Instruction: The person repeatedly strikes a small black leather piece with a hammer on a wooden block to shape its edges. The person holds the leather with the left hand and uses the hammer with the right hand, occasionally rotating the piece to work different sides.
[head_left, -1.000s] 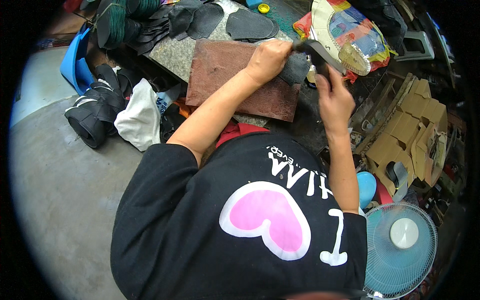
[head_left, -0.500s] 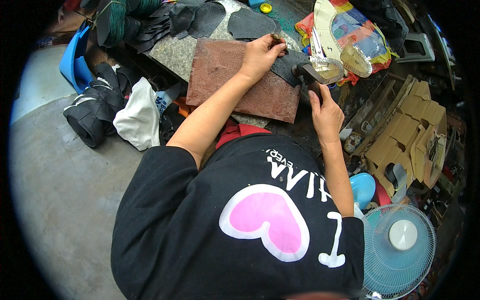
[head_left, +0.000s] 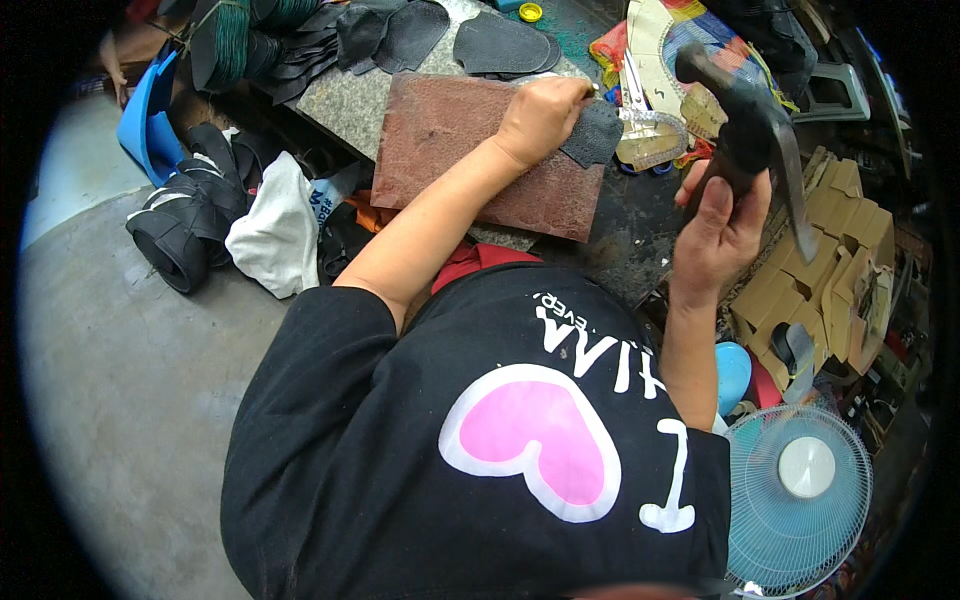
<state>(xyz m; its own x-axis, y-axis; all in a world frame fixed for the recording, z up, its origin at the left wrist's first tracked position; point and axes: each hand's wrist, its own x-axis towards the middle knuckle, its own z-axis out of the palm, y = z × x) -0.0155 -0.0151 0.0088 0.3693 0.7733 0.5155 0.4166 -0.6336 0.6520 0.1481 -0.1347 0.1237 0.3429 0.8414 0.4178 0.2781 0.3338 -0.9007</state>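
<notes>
My left hand (head_left: 543,120) is closed in a fist low over a reddish-brown slab (head_left: 430,145). What its fingers hold is hidden; a small light tip shows beside them. Under and beside the fist lies a black leather piece (head_left: 597,138) at the slab's far right corner. My right hand (head_left: 715,240) grips a dark hammer (head_left: 752,120) by its handle, raised in the air to the right of the slab. Scissors (head_left: 632,85) and pale stitched pattern pieces (head_left: 652,142) lie just beyond the leather.
Cut black leather pieces (head_left: 500,47) and green cord bundles (head_left: 235,45) lie at the back. Left of the slab are a white cloth (head_left: 275,235) and black strap rolls (head_left: 172,245). To the right are cardboard (head_left: 800,265) and a fan (head_left: 795,520).
My right hand has lifted the hammer up and to the right, off the leather piece. My left hand has turned into a fist and shifted slightly right and down.
</notes>
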